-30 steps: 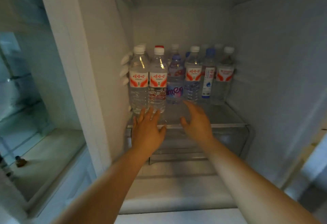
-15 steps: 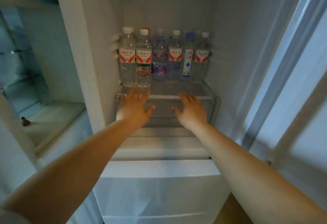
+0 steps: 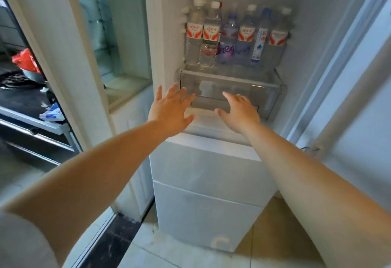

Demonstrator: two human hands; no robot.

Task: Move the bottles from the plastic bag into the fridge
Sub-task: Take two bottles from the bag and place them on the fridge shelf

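Note:
Several clear water bottles [image 3: 232, 37] stand upright in rows on the fridge shelf [image 3: 273, 73], most with red-and-white labels, one with a blue cap. My left hand [image 3: 170, 111] hovers with fingers spread in front of the clear crisper drawer [image 3: 273, 96] below the shelf, holding nothing. My right hand [image 3: 239, 112] is beside it, also spread and empty, clear of the bottles. No plastic bag shows near the fridge.
The fridge door [image 3: 347, 77] stands open at the right. White lower drawers [image 3: 203, 204] sit beneath my hands. A white frame with glass [image 3: 101, 34] is at the left, and beyond it a dark counter [image 3: 19, 94] carries a red bag [image 3: 24, 60].
Both hands have pulled back from the shelf and dropped to drawer level. My view has backed away from the fridge, so the lower drawers and floor now show.

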